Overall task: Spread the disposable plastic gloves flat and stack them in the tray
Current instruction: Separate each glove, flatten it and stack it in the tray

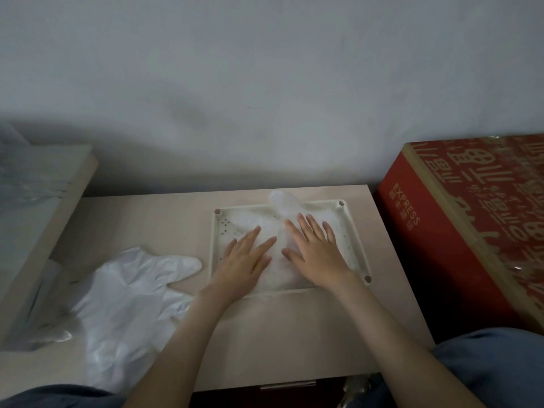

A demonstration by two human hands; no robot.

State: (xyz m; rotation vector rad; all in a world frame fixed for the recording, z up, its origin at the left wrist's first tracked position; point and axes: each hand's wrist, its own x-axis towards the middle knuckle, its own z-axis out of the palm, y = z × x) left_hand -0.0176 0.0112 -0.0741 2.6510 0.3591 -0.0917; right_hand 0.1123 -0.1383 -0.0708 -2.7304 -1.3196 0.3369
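- Translucent white plastic, the glove [279, 260] is lying inside the cream tray [213, 245] at centre frame, with one tip spilling over the tray's far rim.
- Both hands are pressing down on it: the left hand [245, 257] and the right hand [316, 248] are lying flat side by side, fingers straight and slightly fanned, gripping nothing.
- To do this smoothing well, the palms should probably be sweeping outward from the middle towards the tray walls, pushing trapped air and creases out rather than bunching the thin film.
- The overhanging tip is likely needing a tuck back inside the rim so the stack sits square.
- More loose gloves [132, 287] are waiting in a crumpled heap at lower left of the frame, on the pale table [147, 219], well apart from the tray.
- A red box [459, 219] is standing at the right edge of the frame, partly cut off.
- How many gloves are already stacked in the tray is hard to make out: the film is blending into the tray floor and the hands are covering most of it.
- The heap's lower part is running out of frame, so its count is unclear too.
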